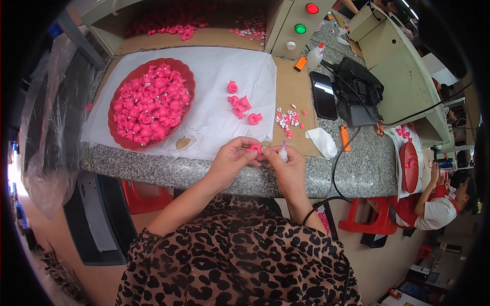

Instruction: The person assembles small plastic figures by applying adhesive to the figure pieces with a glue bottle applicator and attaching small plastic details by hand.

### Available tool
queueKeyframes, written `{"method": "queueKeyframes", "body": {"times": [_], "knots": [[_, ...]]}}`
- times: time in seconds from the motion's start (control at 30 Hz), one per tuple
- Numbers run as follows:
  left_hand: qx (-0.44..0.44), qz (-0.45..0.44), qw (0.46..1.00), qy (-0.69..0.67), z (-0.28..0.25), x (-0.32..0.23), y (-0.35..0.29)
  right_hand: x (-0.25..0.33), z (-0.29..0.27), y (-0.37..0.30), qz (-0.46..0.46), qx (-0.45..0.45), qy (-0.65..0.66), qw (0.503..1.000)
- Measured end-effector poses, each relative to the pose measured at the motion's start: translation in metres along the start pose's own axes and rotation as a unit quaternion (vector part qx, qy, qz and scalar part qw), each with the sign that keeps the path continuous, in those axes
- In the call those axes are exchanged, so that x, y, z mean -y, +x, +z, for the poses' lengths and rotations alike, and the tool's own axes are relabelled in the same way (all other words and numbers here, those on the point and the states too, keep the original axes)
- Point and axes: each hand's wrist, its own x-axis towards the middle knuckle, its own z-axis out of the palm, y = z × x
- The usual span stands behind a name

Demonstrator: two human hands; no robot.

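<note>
My left hand pinches a small pink plastic figure part just above the table's front edge. My right hand is closed around a small white dropper bottle with a thin tip pointing up. Its thumb and forefinger meet the pink part; whether they pinch a tiny piece there I cannot tell. Beyond my hands, several loose pink parts lie on white paper. To their right are scattered small pink and white pieces. A red scalloped bowl on the left is heaped with more pink parts.
On the right lie a phone, a black bag, orange lighters, a white squeeze bottle and a folded white paper. A black cable hangs over the edge. A shelf box stands behind; a co-worker sits far right.
</note>
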Motion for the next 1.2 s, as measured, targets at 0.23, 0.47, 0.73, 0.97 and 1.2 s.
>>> {"method": "queueKeyframes", "body": {"times": [0.23,0.47,0.73,0.97,1.2], "knots": [[-0.005,0.016,0.999,0.029,0.0,0.003,-0.001,-0.003,-0.002,0.001,-0.018,0.006,-0.038,0.999],[-0.01,0.038,0.998,0.039,0.002,0.005,-0.002,0.003,0.0,0.0,-0.013,0.002,-0.085,0.996],[0.011,0.001,1.0,-0.012,-0.005,0.003,-0.002,0.005,-0.001,0.004,0.162,0.054,0.097,0.981],[0.016,0.009,1.0,0.002,-0.003,-0.001,-0.001,0.003,-0.002,0.007,0.183,0.091,0.132,0.97],[0.059,0.069,0.969,0.229,0.015,-0.025,-0.008,-0.002,-0.009,0.004,0.157,0.113,0.19,0.962]]}}
